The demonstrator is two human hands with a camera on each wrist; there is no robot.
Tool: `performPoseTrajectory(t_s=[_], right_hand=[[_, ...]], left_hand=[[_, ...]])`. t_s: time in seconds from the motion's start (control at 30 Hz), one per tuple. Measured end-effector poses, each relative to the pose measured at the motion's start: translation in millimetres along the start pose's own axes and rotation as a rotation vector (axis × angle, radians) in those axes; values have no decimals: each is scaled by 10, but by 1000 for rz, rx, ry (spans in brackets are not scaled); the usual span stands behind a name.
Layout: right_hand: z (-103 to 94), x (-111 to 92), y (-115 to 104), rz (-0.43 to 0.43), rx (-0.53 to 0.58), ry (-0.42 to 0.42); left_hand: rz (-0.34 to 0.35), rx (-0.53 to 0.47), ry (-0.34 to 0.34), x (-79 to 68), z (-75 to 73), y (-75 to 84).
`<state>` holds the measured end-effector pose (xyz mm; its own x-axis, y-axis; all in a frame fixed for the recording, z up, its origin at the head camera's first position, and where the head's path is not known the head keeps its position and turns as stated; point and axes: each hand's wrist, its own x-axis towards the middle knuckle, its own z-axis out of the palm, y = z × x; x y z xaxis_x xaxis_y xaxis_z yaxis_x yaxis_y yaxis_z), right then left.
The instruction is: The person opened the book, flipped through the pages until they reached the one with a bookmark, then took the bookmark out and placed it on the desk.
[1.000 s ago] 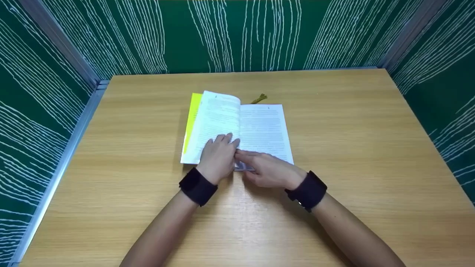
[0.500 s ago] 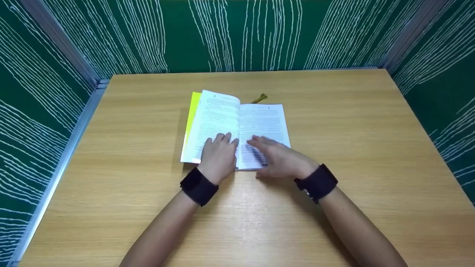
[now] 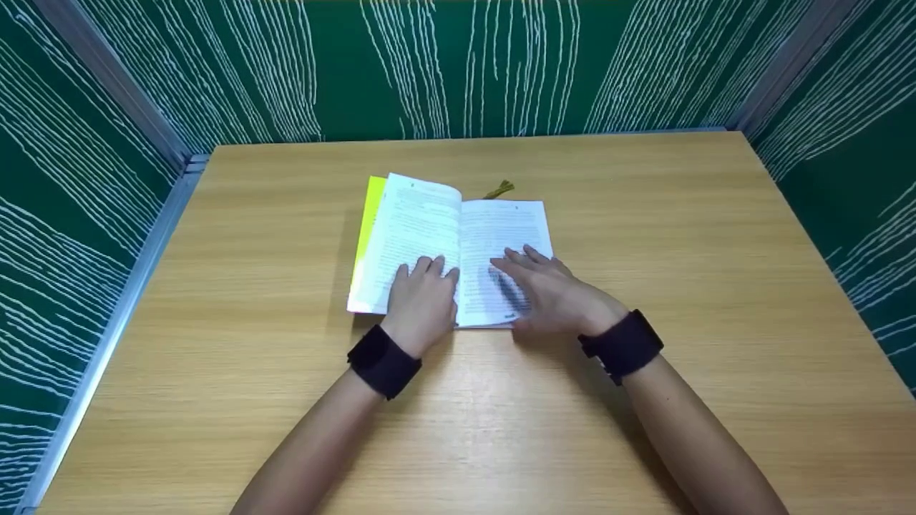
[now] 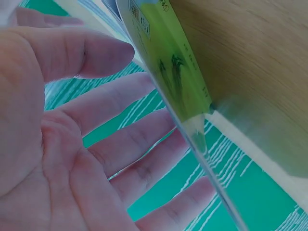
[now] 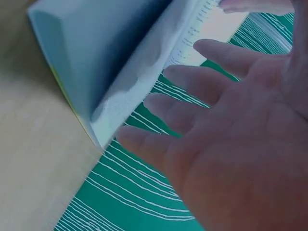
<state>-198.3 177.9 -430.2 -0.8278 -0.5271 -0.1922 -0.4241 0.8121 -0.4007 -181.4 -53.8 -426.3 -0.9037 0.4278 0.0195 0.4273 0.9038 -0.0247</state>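
An open book [image 3: 501, 236] lies on the table, its printed pages facing up. Its left pages stand slightly raised, and a yellow cover [image 3: 368, 222] shows past their outer edge. My left hand [image 3: 422, 300] rests on the lower left page beside the spine, fingers extended. Over the lower right page is my right hand [image 3: 551, 293], fingers spread and a shadow beneath. The left wrist view shows the cover's printed yellow-green outside [image 4: 175, 72] along the fingertips. In the right wrist view, the straight right fingers [image 5: 187, 101] lie along the page edge, holding nothing.
An olive-coloured tassel [image 3: 500, 190] sticks out past the book's top edge. The wooden table [image 3: 665, 236] extends around the book. Green walls [image 3: 343, 71] with white lines and a metal rail [image 3: 114, 322] border it. Each wrist wears a black band [image 3: 384, 362].
My right hand has moved from beside the spine outward to the right across the right page, its fingers spreading. The left hand has stayed in place on the left page.
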Motion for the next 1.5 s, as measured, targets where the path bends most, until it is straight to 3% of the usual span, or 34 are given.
performPoseTrajectory(t_s=[0.17,0.27,0.4,0.5,0.63,0.77,0.93,1.0,1.07,1.17,1.23,1.33,1.4,1.5], right_hand=[[-145,-77,-10,37,-17,0],[-249,-135,30,117,0,58],[-325,-159,78,294,64,129],[-304,-136,78,313,125,139],[-196,-87,13,140,254,122],[-67,-34,-116,-44,363,120],[85,7,-275,-155,367,103],[139,18,-330,-186,342,95],[188,26,-383,-227,322,99],[241,28,-449,-261,292,101],[264,29,-482,-275,278,89],[288,25,-509,-261,240,56],[299,22,-516,-246,215,34],[289,10,-523,-215,184,4]], left_hand=[[-2,-2,-8,-5,-7,-3],[2,-6,-3,-6,-12,-7],[10,-12,33,-4,-18,-17],[22,-23,87,-8,-29,-30],[42,-78,180,-17,-53,-49],[39,-193,274,-13,-98,-60],[-2,-427,390,-18,-202,-53],[-14,-472,452,-32,-260,-43],[-8,-441,518,-58,-324,-27],[17,-250,563,-108,-402,-7],[20,-95,530,-143,-433,6],[-11,72,399,-176,-435,9],[-47,124,293,-169,-400,-1],[-72,120,154,-120,-328,-37]])
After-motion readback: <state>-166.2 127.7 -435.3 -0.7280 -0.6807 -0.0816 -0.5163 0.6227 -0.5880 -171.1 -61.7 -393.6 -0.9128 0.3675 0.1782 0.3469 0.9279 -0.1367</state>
